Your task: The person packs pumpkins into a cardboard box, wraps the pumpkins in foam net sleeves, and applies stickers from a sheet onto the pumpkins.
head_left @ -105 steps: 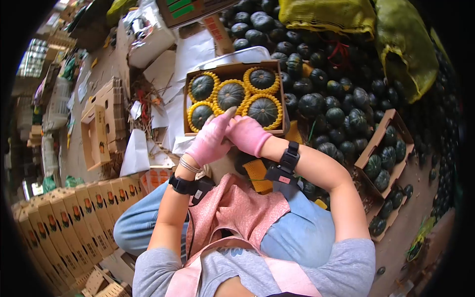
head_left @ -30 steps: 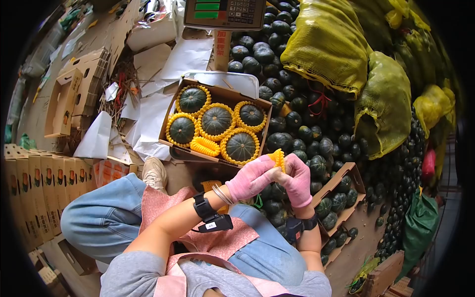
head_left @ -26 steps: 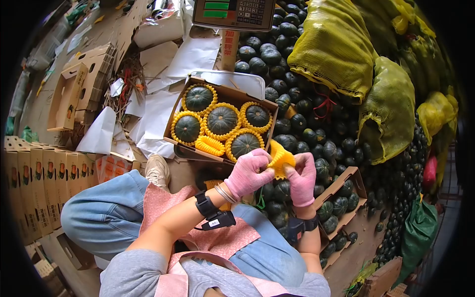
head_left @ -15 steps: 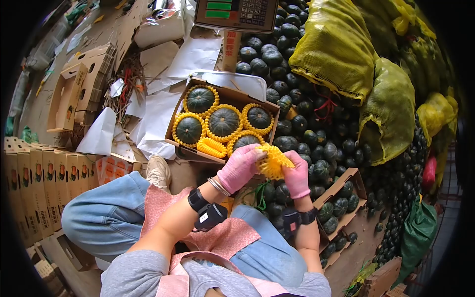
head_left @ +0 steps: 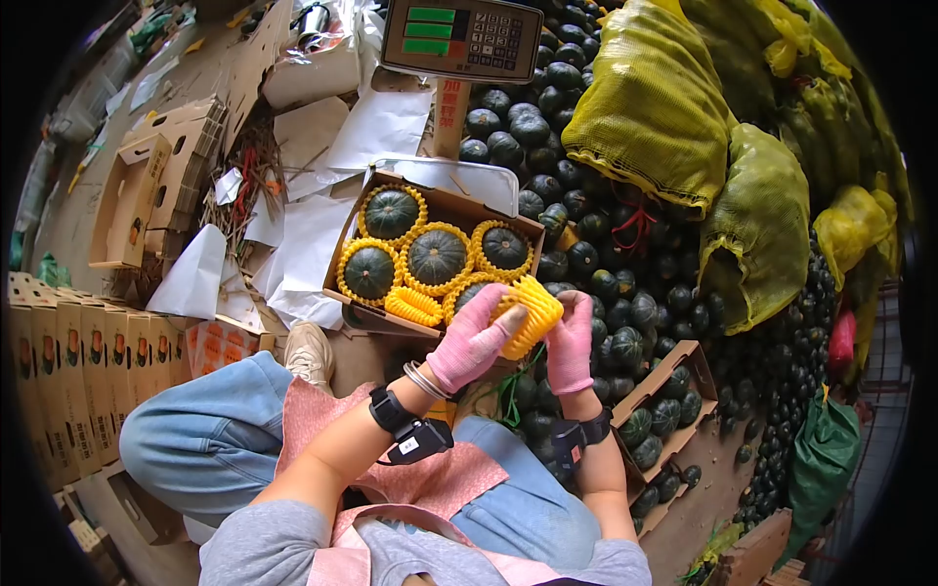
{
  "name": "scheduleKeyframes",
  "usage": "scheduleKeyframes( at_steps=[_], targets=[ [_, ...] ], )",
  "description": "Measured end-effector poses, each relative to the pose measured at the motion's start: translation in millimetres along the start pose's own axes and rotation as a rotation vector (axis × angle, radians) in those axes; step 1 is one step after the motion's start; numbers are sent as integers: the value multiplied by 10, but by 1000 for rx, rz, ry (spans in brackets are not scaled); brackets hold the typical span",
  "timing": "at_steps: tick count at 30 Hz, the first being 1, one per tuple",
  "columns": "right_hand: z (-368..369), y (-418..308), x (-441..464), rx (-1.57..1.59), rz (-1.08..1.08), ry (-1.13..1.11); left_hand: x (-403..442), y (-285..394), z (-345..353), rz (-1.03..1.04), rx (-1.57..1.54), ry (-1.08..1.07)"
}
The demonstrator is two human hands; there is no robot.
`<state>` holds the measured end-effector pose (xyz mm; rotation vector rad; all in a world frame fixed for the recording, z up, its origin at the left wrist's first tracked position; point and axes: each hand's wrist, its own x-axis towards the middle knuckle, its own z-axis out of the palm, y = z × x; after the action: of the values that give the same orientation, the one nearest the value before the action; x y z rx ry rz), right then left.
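Between my two gloved hands is a yellow foam net (head_left: 532, 314), with its ridges spread out. My left hand (head_left: 476, 342) grips its left side, thumb and fingers closed on it. On its right side my right hand (head_left: 570, 342) pinches the edge. Just beyond them stands a cardboard box (head_left: 386, 324) holding several dark green pumpkins (head_left: 437, 257), each ringed by a yellow net. A folded yellow net (head_left: 413, 307) lies at the box's near edge. My left hand partly covers the nearest pumpkin.
A scale display (head_left: 461, 37) stands behind the box on a post. Loose pumpkins (head_left: 625, 347) are heaped to the right, with yellow mesh sacks (head_left: 650, 103) behind them. A tilted carton of pumpkins (head_left: 672, 391) lies at right, folded cartons (head_left: 88, 386) at left.
The view has swung right, and my hands have moved from the box to its right. A yellow net is now in them, turned and opened between the fingers. A folded net now lies in the box.
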<state>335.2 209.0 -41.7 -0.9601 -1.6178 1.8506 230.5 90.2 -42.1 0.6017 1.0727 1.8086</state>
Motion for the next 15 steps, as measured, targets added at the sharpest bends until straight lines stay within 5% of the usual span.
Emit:
scheduleKeyframes(
  at_steps=[6,13,15],
  targets=[
    [-72,-8,-98,26,-160,-371,24,-57,53,206,277,270],
    [67,-169,-151,70,-213,-305,11,-60,113,239,282,237],
    [130,-217,-136,137,-149,-275,22,31,119,333,505,197]
  ],
)
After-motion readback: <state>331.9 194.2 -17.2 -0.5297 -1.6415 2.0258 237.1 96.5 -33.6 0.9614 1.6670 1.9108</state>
